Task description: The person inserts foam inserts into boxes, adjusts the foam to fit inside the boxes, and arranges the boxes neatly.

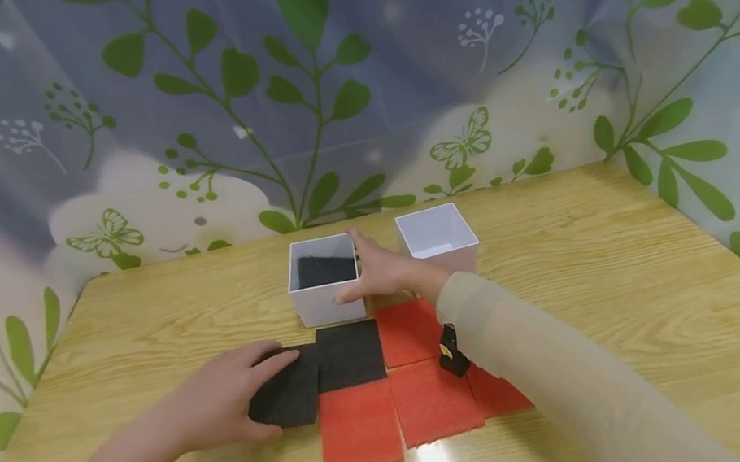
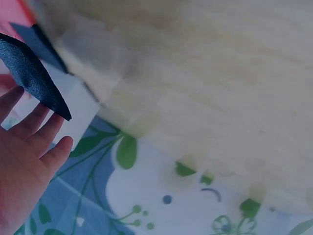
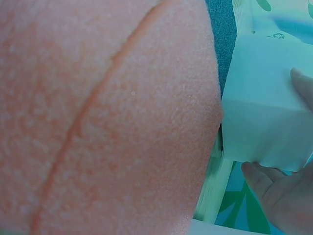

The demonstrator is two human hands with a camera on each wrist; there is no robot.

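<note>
the curtain (image 1: 304, 28), with green leaves on it, hangs behind the tabletop (image 1: 646, 281). on the far part stand two white boxes. the left box (image 1: 329, 306) contains an inner black square (image 1: 325, 269); whether more lie beneath it, i cannot tell. in the right box (image 1: 462, 258) i see only pale inside, no square.

the right hand (image 1: 384, 266) has its grip clamped on the left box, at the right side of it. the left hand (image 1: 235, 391), nearer and to the left, has its grip closed on the held black square (image 1: 287, 394), fingers over it and thumb by its near edge. this square is just left of the loose black square (image 1: 350, 354); if their edges touch, i cannot tell.

four red squares (image 1: 358, 427) lie flat, one to the right of the loose black square, three in a nearer row; the rightmost is partly covered by the right sleeve (image 1: 574, 377).

in my judgement, the work is only partly done: at least one black square is inside a box, while two black and all four visible red ones remain outside.
</note>
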